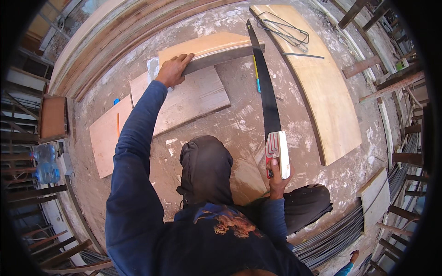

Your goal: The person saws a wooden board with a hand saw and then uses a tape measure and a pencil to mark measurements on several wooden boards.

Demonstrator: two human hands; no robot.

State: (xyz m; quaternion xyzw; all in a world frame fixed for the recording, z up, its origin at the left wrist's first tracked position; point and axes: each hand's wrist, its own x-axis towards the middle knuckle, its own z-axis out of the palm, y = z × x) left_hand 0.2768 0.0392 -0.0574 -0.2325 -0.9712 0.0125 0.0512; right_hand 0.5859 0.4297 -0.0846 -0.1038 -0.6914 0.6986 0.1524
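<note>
With twelve o'clock pointing straight away from the person, the short board [209, 45] lies ahead, its long axis running roughly from nine to three; the left hand [171, 70] is the nearer one to it and is grasping its near edge toward the nine o'clock end, fingers [186, 58] bent over the top; the right hand [277, 180] sits well apart from that board, its fingers clenched around the white handle of the saw [266, 87]; from this right hand the board's three o'clock end lies just short of twelve, and the blade points that same way, so its long axis stands nearly square to the board's; the part of the blade near its tip crosses that end in the view, leaving only a small bit of the board showing beyond it, though whether the teeth touch the wood I cannot tell; this crossing seems to be the relation that matters most; the flat board [198, 99] lies just beside the short one on its six o'clock side, while the long pale board [322, 92], with a bent wire loop [287, 32] on its far end, lies on the floor [304, 168] toward two o'clock.
</note>
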